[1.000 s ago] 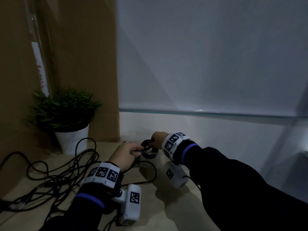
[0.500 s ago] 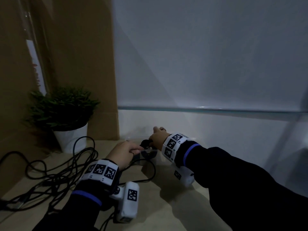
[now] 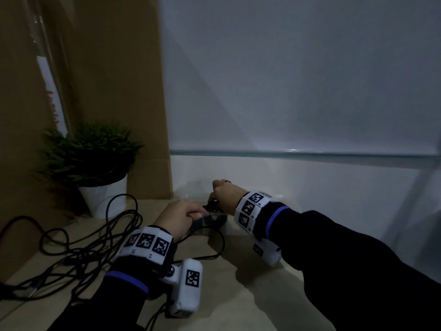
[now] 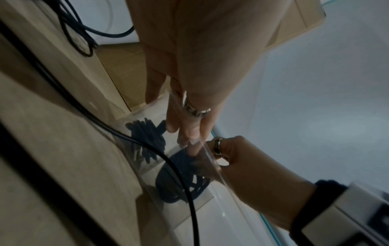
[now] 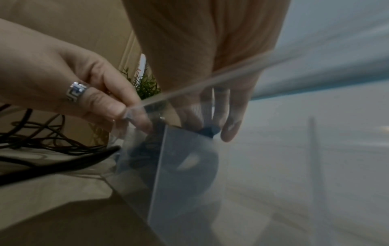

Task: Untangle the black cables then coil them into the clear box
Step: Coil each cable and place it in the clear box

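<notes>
The left hand (image 3: 177,215) pinches the near rim of the clear box (image 5: 189,166); the right hand (image 3: 223,195) reaches in at 12 o'clock, fingers (image 5: 228,119) curled down on a black plug, pressing the coiled cable (image 4: 179,181) flat (judging by the pose). Better to keep the rim steady and push loops below it before letting go; the loose cables (image 3: 78,244) lie at 9 o'clock. Count: one box, one plant (image 3: 90,156), two hands; the loose strands are too tangled to count.
</notes>
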A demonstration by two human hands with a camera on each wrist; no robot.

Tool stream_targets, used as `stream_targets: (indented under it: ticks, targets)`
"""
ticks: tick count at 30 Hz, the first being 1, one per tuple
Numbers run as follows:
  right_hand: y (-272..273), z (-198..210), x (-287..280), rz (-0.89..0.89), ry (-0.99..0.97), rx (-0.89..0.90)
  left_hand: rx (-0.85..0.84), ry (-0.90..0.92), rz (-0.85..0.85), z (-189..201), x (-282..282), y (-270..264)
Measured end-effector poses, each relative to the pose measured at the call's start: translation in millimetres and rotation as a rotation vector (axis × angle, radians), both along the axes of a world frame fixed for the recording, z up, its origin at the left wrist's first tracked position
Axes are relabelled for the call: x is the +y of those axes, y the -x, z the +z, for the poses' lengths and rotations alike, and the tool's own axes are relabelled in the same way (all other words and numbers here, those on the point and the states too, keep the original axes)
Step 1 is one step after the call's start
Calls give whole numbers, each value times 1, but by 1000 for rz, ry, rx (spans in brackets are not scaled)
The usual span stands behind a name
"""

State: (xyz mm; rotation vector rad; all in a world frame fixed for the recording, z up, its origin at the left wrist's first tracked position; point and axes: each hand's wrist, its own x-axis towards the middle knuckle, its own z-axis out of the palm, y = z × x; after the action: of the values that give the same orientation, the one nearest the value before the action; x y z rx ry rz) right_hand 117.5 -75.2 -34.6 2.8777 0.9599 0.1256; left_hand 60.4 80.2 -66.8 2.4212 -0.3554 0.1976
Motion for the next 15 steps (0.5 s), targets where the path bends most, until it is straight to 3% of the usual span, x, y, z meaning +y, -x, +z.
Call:
stream_targets:
  ticks: [11, 15]
  targets:
    - [-4, 6, 19, -16, 298, 84, 17, -156, -83, 3, -4, 6]
    - [0, 19, 8, -28, 108, 167, 70, -218, -80, 4, -6, 6]
